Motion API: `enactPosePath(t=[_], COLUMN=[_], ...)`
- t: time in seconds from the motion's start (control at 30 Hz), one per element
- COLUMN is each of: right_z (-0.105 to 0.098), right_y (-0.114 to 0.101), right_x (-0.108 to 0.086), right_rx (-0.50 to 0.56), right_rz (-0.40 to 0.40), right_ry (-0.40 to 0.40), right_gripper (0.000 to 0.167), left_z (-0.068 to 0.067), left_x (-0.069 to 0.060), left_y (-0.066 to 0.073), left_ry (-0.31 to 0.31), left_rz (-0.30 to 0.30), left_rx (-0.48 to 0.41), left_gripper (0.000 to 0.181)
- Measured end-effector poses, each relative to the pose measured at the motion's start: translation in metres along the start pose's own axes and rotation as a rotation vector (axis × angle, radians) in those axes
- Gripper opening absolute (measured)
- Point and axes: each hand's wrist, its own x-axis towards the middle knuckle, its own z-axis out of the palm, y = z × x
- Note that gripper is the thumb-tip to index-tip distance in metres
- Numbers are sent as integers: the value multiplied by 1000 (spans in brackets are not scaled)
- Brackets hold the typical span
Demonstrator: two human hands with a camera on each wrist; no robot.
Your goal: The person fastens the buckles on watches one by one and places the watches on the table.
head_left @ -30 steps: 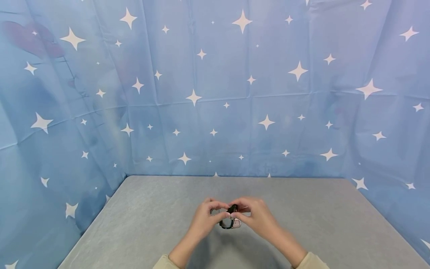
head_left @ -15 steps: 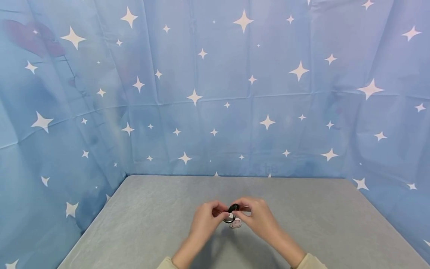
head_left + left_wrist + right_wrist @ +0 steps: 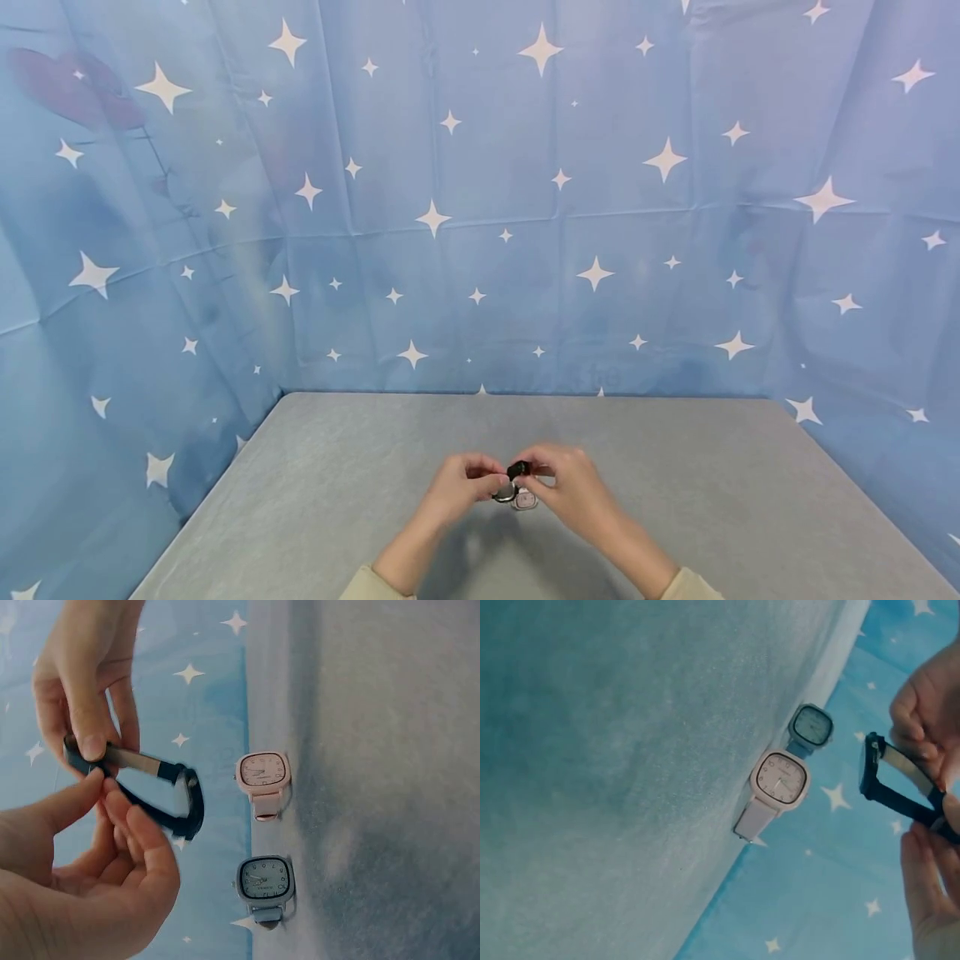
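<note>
Between both hands, held up above the table, is a dark wristwatch (image 3: 193, 802) with its strap in a loop. In the left wrist view, my left hand (image 3: 90, 877) pinches the strap with thumb and fingertips from below. From above, my right hand (image 3: 90, 690) grips the same strap near its ends, its thumb pressed on it. The watch case (image 3: 868, 765) hangs on the side of the loop away from the fingers. The fingers partly cover the strap's fastening, so I cannot tell whether it is buckled.
A pink square-faced watch (image 3: 262, 771) and a blue one (image 3: 266, 881) lie side by side on the grey table (image 3: 360, 442), beyond the hands. Only the pink one shows clearly from the head. A blue star-patterned curtain (image 3: 480, 183) stands behind the table.
The dark watch loop has turned and shifted slightly between my fingers. My left hand has changed its hold on the strap. My right hand stays nearly in place.
</note>
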Motion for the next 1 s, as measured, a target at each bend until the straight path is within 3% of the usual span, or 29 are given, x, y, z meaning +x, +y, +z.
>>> enactPosePath(t=[0.13, 0.27, 0.43, 0.57, 0.67, 0.8, 0.87, 1.0], right_z=[1, 1, -2, -4, -4, -5, -5, -5], right_y=[1, 2, 1, 0, 0, 0, -1, -1], right_x=[1, 0, -1, -1, 0, -1, -1, -1], right_rx=[-43, -80, -72, -18, 5, -40, -90, -183], right_rz=[-35, -77, -99, -57, -22, -23, -33, -63], right_ry=[-16, -39, -37, 10, 39, 55, 58, 38], right_gripper=[18, 22, 26, 25, 28, 34, 36, 40], left_z=[-5, -7, -7, -3, 0, 3, 3, 3], left_x=[2, 2, -1, -5, -10, -16, -16, -9], left_y=[-3, -4, -3, 5, 19, 37, 38, 21], left_ry=[-88, -139, -150, -92, -18, 59, 81, 102], left_rz=[-65, -98, -78, 46, 135, 180, 189, 214], left_rx=[-79, -99, -91, 1, 107, 182, 187, 211], left_gripper=[19, 20, 20, 20, 18, 14, 13, 13])
